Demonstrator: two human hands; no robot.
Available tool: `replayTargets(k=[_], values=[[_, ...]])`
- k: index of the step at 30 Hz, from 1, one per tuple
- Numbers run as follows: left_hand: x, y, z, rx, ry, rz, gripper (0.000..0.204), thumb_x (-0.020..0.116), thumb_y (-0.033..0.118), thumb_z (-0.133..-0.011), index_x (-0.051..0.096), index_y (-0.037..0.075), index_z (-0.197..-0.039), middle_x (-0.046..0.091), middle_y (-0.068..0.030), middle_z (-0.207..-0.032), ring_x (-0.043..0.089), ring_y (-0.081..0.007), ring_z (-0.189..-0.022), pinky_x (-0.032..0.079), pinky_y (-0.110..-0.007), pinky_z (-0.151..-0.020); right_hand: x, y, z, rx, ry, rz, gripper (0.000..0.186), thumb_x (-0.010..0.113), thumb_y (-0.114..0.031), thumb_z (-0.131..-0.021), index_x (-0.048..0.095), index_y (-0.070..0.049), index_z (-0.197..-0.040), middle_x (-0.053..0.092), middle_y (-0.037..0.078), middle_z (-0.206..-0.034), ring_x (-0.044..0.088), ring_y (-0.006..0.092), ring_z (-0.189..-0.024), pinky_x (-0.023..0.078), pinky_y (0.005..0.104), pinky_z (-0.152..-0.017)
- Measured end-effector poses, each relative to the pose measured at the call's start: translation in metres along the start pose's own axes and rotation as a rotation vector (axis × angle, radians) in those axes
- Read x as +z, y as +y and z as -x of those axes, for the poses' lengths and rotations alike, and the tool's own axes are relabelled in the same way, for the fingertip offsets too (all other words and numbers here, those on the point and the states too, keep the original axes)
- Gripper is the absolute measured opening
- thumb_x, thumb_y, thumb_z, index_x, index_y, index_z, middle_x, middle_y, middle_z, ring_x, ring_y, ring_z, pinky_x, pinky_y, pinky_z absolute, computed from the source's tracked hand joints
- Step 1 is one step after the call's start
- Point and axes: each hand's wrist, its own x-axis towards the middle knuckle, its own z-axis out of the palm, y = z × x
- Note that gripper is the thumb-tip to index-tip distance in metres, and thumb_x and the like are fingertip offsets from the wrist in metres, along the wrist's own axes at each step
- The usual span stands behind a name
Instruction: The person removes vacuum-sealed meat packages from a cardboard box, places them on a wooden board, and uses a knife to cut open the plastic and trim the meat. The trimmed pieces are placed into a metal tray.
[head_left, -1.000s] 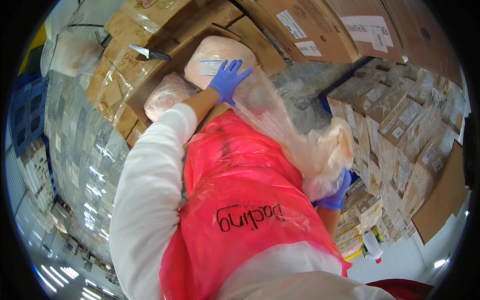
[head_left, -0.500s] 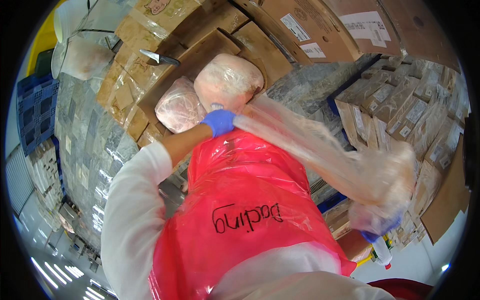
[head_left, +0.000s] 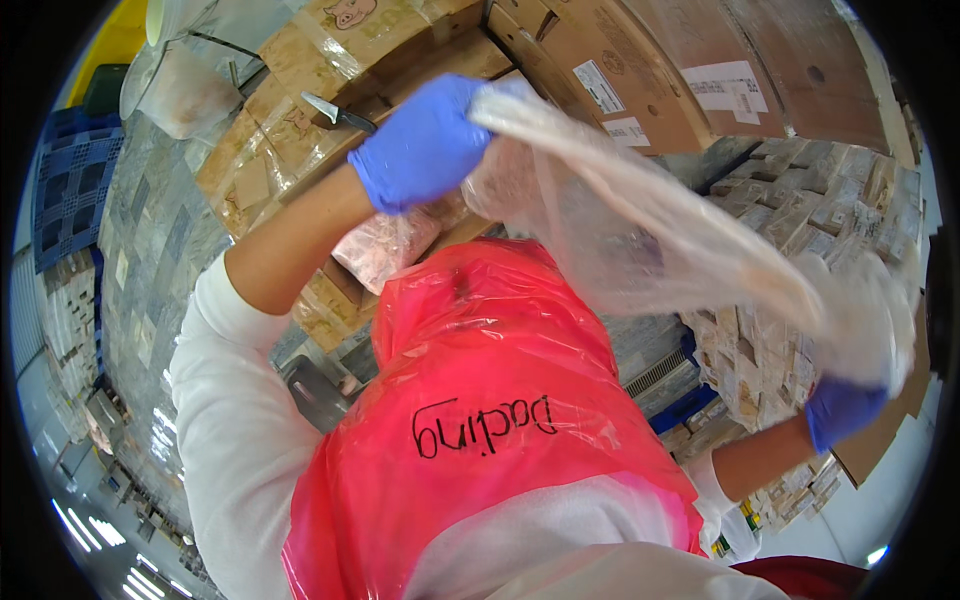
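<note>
From the head view, the left hand, in a blue glove, is closed on one end of a clear plastic bag, and the right hand, also gloved, grips the far end, so the bag hangs stretched between them above the red apron. This looks like the opening-out step; next the mouth likely needs spreading. Counted: one bag, two gloved hands, one knife on the cardboard boxes, one wrapped cut of meat.

support: open cardboard box | on it: knife, wrapped meat
</note>
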Motion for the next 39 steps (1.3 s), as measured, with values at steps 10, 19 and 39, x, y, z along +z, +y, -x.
replayTargets(k=[10,19,39], values=[[0.084,-0.064,0.024,-0.103,0.066,-0.11,0.021,0.058,0.023,-0.097,0.065,0.003,-0.101,0.068,-0.0197,-0.092,0.067,-0.0342,-0.086,0.051,-0.042,-0.076,0.212,0.271,0.089,0.118,-1.336,1.017,0.076,0.083,-0.036,-0.077,0.051,0.0,-0.135,0.059,0.015,-0.131,0.056,0.0257,-0.121,0.044,0.0372,-0.106],[0.08,-0.105,0.075,-0.038,0.219,0.067,0.015,0.066,0.015,-0.091,0.06,0.005,-0.101,0.062,-0.0147,-0.101,0.062,-0.0283,-0.096,0.049,-0.038,-0.08,0.2,0.399,0.164,0.288,-1.145,0.251,0.023,0.056,-0.016,-0.094,0.066,0.0,-0.107,0.068,0.01,-0.1,0.066,0.0196,-0.092,0.054,0.0346,-0.079],[0.141,-0.443,0.061,-1.038,0.415,0.146,0.045,0.065,0.034,-0.086,0.067,0.002,-0.118,0.065,-0.016,-0.124,0.063,-0.0351,-0.112,0.051,-0.042,-0.095,0.102,0.284,0.181,0.887,-0.71,0.309,0.015,0.056,-0.012,-0.088,0.067,-0.002,-0.086,0.07,0.011,-0.094,0.066,0.0229,-0.089,0.054,0.0374,-0.081]])
